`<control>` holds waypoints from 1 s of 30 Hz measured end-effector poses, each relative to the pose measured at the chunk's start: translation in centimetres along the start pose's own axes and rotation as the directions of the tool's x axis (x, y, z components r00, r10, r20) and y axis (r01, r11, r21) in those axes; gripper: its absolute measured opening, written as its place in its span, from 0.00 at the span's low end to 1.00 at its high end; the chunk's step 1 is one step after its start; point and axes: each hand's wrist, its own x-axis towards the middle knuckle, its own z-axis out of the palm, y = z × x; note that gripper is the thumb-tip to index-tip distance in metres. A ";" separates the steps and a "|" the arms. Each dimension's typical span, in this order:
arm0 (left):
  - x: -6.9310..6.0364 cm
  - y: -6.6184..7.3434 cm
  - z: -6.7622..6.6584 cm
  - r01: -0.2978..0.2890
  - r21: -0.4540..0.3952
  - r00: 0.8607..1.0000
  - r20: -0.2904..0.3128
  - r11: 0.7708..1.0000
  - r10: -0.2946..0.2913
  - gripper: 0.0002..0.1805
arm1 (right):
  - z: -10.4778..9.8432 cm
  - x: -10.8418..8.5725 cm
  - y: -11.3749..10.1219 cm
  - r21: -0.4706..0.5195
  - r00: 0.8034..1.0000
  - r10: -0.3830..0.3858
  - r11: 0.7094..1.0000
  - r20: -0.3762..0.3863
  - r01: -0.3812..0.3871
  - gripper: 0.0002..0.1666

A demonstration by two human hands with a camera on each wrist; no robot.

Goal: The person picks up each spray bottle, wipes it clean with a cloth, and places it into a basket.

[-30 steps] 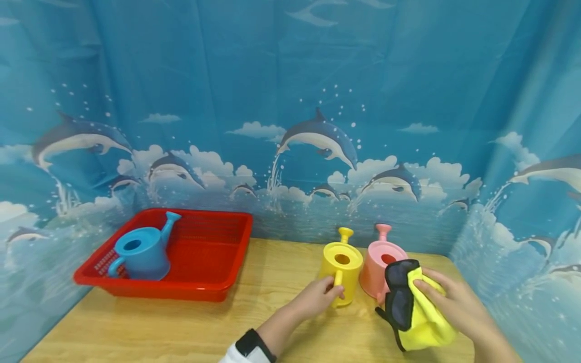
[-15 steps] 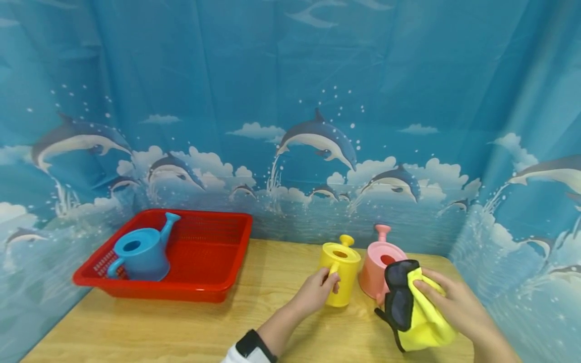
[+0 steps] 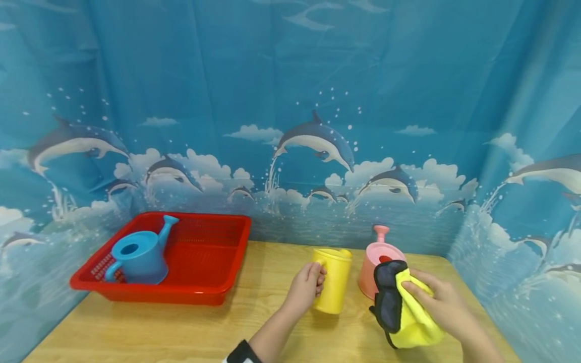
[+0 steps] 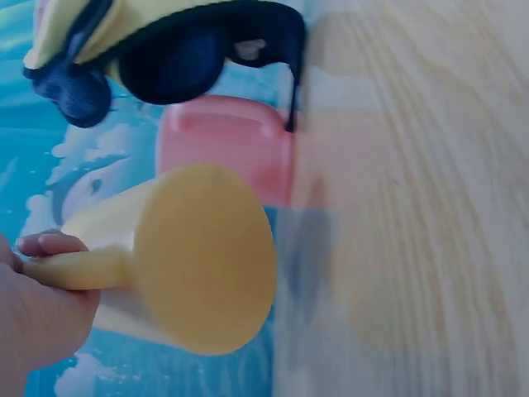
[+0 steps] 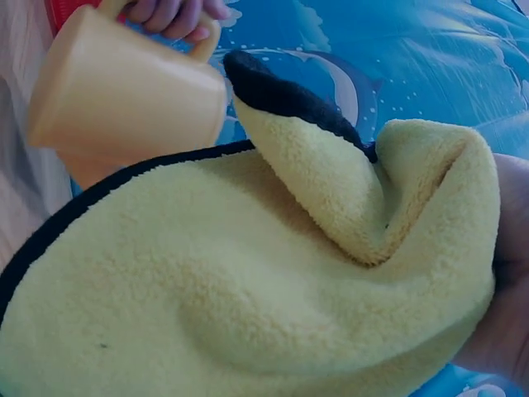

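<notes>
My left hand (image 3: 303, 290) grips the handle of a yellow watering can (image 3: 335, 285). The can is tilted with its spout away from me, and its round base (image 4: 207, 260) shows off the table in the left wrist view. My right hand (image 3: 442, 305) holds a bunched yellow fleece cloth (image 5: 248, 289) with black edging and dark oval patches (image 3: 389, 310). Behind the cloth stands a pink watering can (image 3: 368, 277), partly hidden by it. A blue watering can (image 3: 145, 264) sits in the left part of a red basket (image 3: 218, 297).
The red basket stands at the table's back left, its right part showing bare floor. A wooden table (image 3: 181, 333) lies under everything. Blue curtains (image 3: 236, 101) printed with dolphins close off the back and sides.
My left hand has lifted and tilted the yellow watering can, moving it left, away from the pink one. My right hand with the cloth has shifted slightly left in view.
</notes>
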 end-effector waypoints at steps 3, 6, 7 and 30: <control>-0.7 0.7 -0.4 0.000 -0.089 1.000 -0.001 0.996 0.000 0.17 | 0.6 -0.2 -0.2 -0.001 0.996 -0.067 0.998 -0.054 0.067 0.32; -1.3 1.2 -0.9 -0.008 -0.177 1.000 0.005 0.984 0.009 0.16 | 1.1 -0.3 -0.6 0.003 0.992 -0.096 0.995 -0.077 0.096 0.31; -1.5 1.4 -1.0 -0.009 -0.202 1.000 0.008 0.979 0.011 0.16 | 1.2 -0.4 -0.7 0.008 0.990 -0.107 0.994 -0.088 0.108 0.30; -4.6 4.3 -0.5 0.068 -0.482 0.996 0.090 0.874 -0.028 0.16 | 7.5 -0.5 -5.6 -0.346 0.386 -0.684 0.679 -0.618 0.648 0.29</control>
